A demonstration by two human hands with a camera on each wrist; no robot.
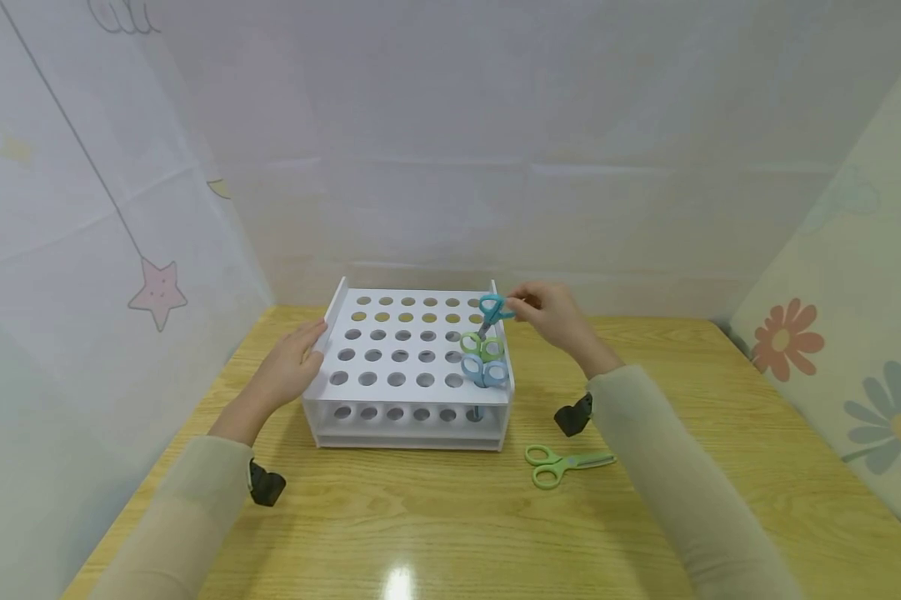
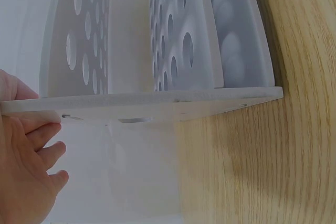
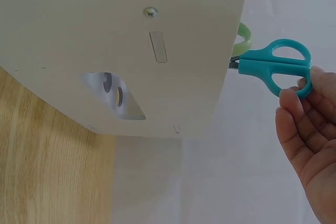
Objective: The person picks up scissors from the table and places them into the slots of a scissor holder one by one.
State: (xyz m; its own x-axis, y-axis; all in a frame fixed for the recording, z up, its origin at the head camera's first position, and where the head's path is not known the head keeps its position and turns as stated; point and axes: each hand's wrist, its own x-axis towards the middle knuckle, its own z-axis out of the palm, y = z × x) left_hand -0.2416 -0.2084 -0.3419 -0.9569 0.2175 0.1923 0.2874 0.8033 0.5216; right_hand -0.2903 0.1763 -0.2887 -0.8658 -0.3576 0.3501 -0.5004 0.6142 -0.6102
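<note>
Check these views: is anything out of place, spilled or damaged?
Nothing looks spilled or damaged. Only the green-handled scissors lying flat on the yellowish wooden table stand apart: light-blue plastic scissors sit handles-up in the white perforated rack, where the right hand holds teal plastic scissors. The loose pair may simply be unracked.

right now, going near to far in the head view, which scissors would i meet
Green scissors lying loose on the table → light blue scissors in the white rack → lime green scissors behind them → teal scissors, pinched by the right hand.
</note>
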